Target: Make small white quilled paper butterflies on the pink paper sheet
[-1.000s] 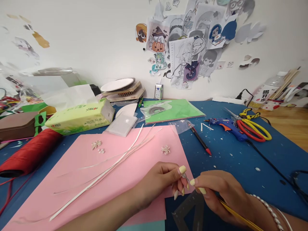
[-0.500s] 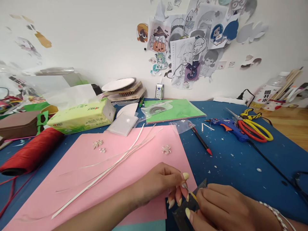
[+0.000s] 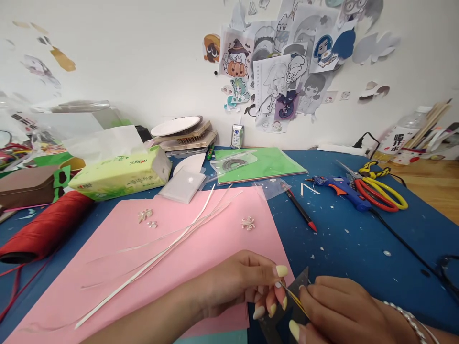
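My right hand [image 3: 339, 306] is closed around slim yellow tweezers [image 3: 296, 301], whose thin tip points up and left. That tip meets the fingertips of my left hand [image 3: 244, 279], where thumb and forefinger pinch together; whatever lies between them is too small to make out. Below both hands is a dark flat plate [image 3: 269, 328] with a pointed corner, partly covered by the fingers. Pink paper [image 3: 201, 306] lies under my left forearm. On it rest long white strips [image 3: 158, 258], a curled wire ornament [image 3: 247, 223], another ornament [image 3: 145, 215] and a small bead cluster [image 3: 152, 224].
On the right are a blue glue gun [image 3: 340, 188] with its cord, red-handled scissors [image 3: 376, 198] and a black-red pen [image 3: 301, 210]. Left stand a tissue pack [image 3: 122, 174] and a red thread spool [image 3: 46, 227]. Green sheets [image 3: 276, 165] lie behind.
Both hands have shifted slightly right and downward. More of the yellow tweezers now shows between them, and the left fingertips are still pinched.
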`<state>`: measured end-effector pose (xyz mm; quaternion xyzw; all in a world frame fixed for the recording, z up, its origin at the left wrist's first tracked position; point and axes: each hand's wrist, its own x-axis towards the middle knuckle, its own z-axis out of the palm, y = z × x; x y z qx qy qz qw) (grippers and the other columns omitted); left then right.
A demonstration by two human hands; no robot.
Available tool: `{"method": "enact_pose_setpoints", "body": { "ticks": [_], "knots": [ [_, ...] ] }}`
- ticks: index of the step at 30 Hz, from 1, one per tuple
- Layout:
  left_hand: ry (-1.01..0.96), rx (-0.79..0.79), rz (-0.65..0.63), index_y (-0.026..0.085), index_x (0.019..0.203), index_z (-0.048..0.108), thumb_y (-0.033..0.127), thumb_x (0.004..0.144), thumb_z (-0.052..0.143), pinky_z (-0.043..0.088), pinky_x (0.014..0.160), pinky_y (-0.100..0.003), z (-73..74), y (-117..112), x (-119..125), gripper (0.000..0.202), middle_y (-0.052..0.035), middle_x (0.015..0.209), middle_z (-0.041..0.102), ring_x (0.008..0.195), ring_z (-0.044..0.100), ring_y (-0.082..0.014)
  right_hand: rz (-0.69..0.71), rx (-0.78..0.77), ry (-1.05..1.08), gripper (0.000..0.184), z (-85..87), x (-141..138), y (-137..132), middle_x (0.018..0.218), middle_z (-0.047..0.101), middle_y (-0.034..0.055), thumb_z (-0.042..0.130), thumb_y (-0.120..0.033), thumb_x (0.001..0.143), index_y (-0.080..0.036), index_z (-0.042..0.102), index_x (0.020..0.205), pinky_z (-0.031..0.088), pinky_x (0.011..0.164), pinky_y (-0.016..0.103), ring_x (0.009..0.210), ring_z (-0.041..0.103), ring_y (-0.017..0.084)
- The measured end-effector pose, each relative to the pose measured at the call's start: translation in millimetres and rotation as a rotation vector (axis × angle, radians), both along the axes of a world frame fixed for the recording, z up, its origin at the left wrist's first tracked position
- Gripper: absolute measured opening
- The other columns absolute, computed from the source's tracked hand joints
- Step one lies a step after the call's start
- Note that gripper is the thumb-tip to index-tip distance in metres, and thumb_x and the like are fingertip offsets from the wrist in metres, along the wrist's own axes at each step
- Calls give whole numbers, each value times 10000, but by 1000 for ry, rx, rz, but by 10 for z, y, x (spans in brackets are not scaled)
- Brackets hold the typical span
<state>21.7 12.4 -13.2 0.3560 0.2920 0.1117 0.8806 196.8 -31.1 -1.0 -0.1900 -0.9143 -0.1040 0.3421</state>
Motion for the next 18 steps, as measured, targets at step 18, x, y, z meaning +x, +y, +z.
{"method": "enact_pose_setpoints", "body": {
  "ticks": [18],
  "knots": [
    [-64,19,81,96,639,638,256,675,659,349,396,-140,20,-9,-14,165,11,513,599,384,501,-35,45,-177,216,165,2,87,37,510,555,-9,267,-118,879,-128,412,956,426,496,233,417,464,91]
  ]
}}
